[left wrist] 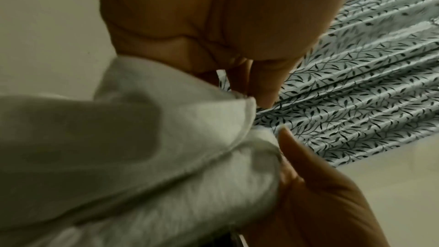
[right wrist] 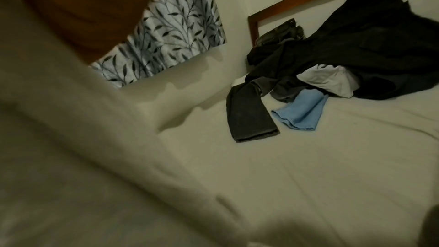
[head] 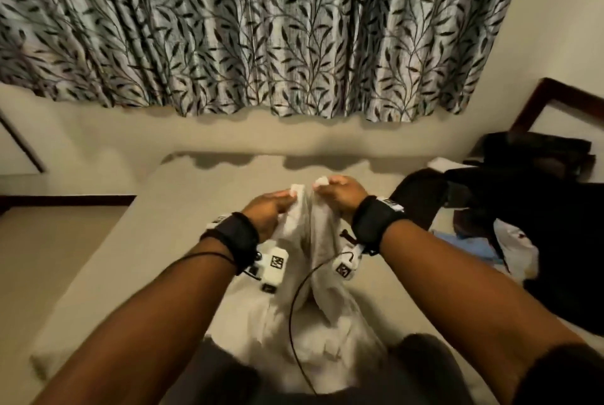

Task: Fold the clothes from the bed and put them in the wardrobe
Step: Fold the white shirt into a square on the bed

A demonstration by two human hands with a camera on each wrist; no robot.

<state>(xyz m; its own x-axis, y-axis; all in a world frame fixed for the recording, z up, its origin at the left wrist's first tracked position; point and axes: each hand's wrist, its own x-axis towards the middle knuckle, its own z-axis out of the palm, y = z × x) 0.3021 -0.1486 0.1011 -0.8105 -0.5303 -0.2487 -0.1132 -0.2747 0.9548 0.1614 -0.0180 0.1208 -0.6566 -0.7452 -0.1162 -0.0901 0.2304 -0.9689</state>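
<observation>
A white garment [head: 310,300] hangs from both my hands above the cream bed [head: 98,274], its lower part bunched near my body. My left hand [head: 271,208] pinches one top corner, my right hand [head: 340,190] pinches the other, close together. In the left wrist view my left hand's thumb and fingers [left wrist: 259,89] clamp the hemmed white garment [left wrist: 142,157]. In the right wrist view the white garment [right wrist: 83,157] fills the left side, blurred, and hides the fingers.
A heap of dark clothes [head: 539,225] lies on the bed's right side, with a blue piece [right wrist: 299,112], a white piece [right wrist: 330,80] and a folded dark grey piece [right wrist: 249,114]. A leaf-patterned curtain [head: 261,29] hangs ahead. The wooden headboard [head: 562,94] is at far right.
</observation>
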